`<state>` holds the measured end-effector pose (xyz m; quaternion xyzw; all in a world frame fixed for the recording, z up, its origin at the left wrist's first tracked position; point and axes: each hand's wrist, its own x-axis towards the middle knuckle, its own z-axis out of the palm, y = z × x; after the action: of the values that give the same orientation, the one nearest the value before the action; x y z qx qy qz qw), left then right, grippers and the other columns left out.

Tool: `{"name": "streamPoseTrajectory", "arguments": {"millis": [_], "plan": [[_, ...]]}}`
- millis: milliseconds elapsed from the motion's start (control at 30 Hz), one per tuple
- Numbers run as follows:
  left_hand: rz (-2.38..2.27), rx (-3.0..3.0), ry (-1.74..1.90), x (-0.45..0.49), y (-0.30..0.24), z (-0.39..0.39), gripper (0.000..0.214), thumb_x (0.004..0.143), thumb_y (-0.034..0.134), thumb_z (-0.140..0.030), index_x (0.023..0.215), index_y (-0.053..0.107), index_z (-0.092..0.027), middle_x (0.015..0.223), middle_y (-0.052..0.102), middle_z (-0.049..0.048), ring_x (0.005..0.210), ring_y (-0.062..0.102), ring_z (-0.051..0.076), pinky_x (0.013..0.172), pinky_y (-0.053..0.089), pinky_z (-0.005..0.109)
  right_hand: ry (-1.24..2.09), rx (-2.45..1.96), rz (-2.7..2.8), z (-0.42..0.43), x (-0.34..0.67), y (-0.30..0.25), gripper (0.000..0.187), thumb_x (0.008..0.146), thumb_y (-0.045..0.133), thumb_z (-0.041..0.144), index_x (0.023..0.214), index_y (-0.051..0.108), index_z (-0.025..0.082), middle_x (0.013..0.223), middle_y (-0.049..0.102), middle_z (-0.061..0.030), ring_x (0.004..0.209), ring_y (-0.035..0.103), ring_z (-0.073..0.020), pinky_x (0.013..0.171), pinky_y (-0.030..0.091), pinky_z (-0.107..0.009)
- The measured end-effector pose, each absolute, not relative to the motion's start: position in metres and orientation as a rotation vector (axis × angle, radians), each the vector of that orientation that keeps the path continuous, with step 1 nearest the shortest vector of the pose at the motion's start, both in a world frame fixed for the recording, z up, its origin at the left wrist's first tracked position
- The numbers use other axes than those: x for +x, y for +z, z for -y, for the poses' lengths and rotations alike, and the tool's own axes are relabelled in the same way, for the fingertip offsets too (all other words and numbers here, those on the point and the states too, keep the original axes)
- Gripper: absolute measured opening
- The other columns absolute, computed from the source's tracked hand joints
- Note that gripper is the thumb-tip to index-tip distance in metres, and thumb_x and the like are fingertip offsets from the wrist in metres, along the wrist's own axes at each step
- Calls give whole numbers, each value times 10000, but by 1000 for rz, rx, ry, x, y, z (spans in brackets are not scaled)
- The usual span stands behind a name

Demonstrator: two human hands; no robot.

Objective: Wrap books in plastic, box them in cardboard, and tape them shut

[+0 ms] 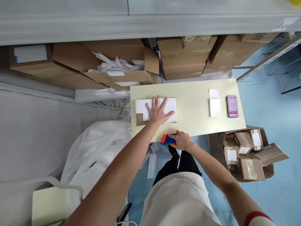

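My left hand (158,111) lies flat, fingers spread, on a small cardboard box (139,119) at the left part of the pale yellow table (188,103). White paper (140,106) covers most of the box's top, and brown cardboard shows at its near left corner. By the table's near edge, my right hand (183,140) is wrapped round a blue and orange tape dispenser (167,139). The dispenser is apart from the box, and my fingers hide part of its handle.
White slips (214,103) and a purple pack (232,106) lie at the table's right end. Below stands a large carton (213,147) of small boxes. Behind are an open carton of white packets (82,59) and stacked cartons (183,56). An overhead shelf (150,25) crosses the top; white plastic bags (98,147) lie left.
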<state>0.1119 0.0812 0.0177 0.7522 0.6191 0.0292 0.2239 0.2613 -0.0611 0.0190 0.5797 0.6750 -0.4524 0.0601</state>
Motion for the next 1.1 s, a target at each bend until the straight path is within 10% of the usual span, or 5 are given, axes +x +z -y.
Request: {"name": "streamPoseTrajectory", "arguments": {"millis": [333,767,1100], "plan": [[-1571,1434,1215,72,61,23,589,849,520,-624,1248,569,-193,1315,588,164,1266,525,293,1081,398,482,-1881,2487,-2071,120,301,49,818,786,607,299,1519,249,240,1357,538,-121,1193,560,-285,1016,457,-499],[-1082,606,1204,126,131,91,625,492,897,-279,1028,588,-191,990,700,76,807,708,191,724,569,308,-636,2436,-2892,129,245,119,409,915,503,259,1322,471,245,1171,655,-156,1094,626,-313,1002,441,-558],[-839,423,1187,139,162,25,542,483,888,-266,933,589,-220,819,721,-14,715,695,143,684,552,278,-284,1842,-3152,73,275,183,590,837,621,350,1397,462,250,1429,538,-151,1311,476,-340,1123,235,-607]]}}
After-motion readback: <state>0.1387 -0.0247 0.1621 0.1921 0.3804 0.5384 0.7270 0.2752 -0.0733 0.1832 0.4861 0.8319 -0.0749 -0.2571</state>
